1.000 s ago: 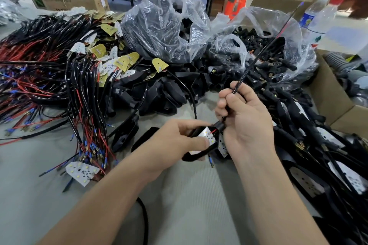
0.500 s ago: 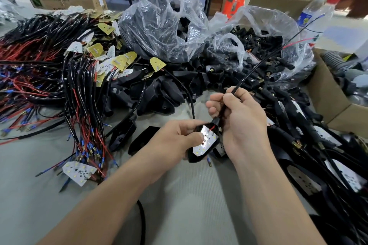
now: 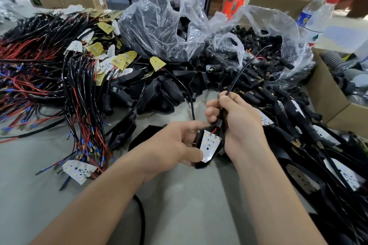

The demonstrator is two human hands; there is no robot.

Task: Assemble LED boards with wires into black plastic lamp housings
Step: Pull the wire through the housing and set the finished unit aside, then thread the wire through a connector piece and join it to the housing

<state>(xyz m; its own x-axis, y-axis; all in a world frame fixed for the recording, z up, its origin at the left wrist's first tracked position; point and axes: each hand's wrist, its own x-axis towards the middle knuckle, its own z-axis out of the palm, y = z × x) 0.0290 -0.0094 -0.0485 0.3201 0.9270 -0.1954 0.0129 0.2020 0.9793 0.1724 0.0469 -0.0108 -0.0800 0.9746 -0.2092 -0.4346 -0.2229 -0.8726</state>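
Left hand (image 3: 175, 145) cradled the black lamp housing (image 3: 199, 165) from the left, fingers curled under it. The thumb pressed on the near corner of the white LED board (image 3: 210, 145) and the forefinger reached toward its far end. That grip probably kept the board flat in the shell while the lead was drawn through.

Right hand (image 3: 239, 125) was closed round the black wire (image 3: 237, 77), pinching it just above the housing's narrow far neck. The free end rose up and away to the right, toward the far bags. I judged this hand was taking up slack so the red and black leads at the board's far end would tuck inside.

Housing and board sat together between the two hands, raised just above the grey bench (image 3: 179, 205), near the middle. A spare board (image 3: 77, 171) lay on the bench to the left, beside the wire bundle (image 3: 83, 95). Wired units (image 3: 298, 175) lay heaped to the right.
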